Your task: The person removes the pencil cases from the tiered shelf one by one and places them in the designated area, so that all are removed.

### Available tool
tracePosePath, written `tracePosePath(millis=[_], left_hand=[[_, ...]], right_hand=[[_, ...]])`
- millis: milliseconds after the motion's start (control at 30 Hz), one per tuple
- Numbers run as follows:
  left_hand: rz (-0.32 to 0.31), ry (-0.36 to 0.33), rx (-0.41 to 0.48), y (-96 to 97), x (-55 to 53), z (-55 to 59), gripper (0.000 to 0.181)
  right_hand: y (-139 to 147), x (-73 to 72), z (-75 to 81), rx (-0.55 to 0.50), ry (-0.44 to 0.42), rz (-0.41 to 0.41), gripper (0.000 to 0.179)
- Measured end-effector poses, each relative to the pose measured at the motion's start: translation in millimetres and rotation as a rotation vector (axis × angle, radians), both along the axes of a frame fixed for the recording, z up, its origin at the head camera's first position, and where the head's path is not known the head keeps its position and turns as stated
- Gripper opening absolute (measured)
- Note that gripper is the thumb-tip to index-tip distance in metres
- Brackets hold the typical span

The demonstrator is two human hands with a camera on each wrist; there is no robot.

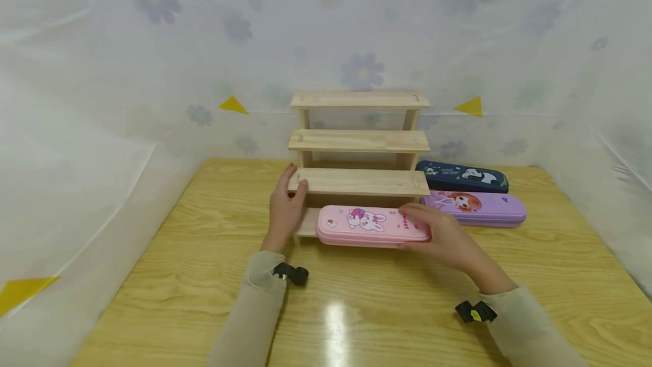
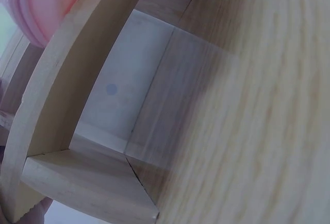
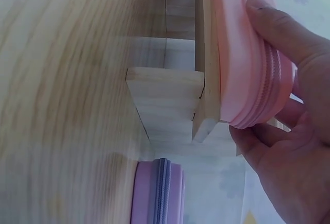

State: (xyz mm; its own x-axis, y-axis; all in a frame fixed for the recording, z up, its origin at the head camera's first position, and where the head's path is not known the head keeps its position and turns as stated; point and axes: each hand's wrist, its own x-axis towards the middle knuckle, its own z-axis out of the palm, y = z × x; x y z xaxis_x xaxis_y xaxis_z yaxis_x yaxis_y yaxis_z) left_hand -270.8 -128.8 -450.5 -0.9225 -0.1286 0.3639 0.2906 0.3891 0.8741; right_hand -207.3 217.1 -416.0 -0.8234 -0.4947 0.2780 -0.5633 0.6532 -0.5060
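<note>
A pink zippered pencil case point(image 1: 374, 228) with a rabbit print lies lengthwise along the lowest step of a wooden tiered rack point(image 1: 359, 181). My right hand point(image 1: 443, 237) grips the case's right end, thumb on the near side and fingers across the top and the end. In the right wrist view, the pencil case point(image 3: 242, 59) rests flat on the step board point(image 3: 207, 100). My left hand point(image 1: 287, 208) holds the left end of the second step from the bottom, its thumb over the board's front corner. Mostly hidden in the left wrist view, that hand shows only at the lower left.
Right of the rack lie a purple pencil case point(image 1: 489, 208) with a girl print and, behind it, a dark blue panda pencil case point(image 1: 466, 177). The rack's upper steps point(image 1: 359, 99) stand near the flowered back sheet point(image 1: 326, 33). Everything sits on a wood-grain table point(image 1: 204, 299).
</note>
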Motion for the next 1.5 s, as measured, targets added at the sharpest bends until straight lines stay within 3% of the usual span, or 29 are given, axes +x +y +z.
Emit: tracePosePath(millis=[433,967,1500], left_hand=[[0.01,-0.016,-0.009,0.6,-0.3,-0.8,0.054],[-0.029,-0.009,0.001,0.2,3.3,-0.8,0.058],[-0.023,-0.007,0.001,0.6,3.4,1.1,0.057]], right_hand=[[24.0,9.3,2.6,-0.003,-0.045,-0.065,0.076],[54.1,21.3,2.7,0.037,0.079,-0.131,0.077],[86.8,36.8,1.6,0.033,0.047,-0.219,0.076]])
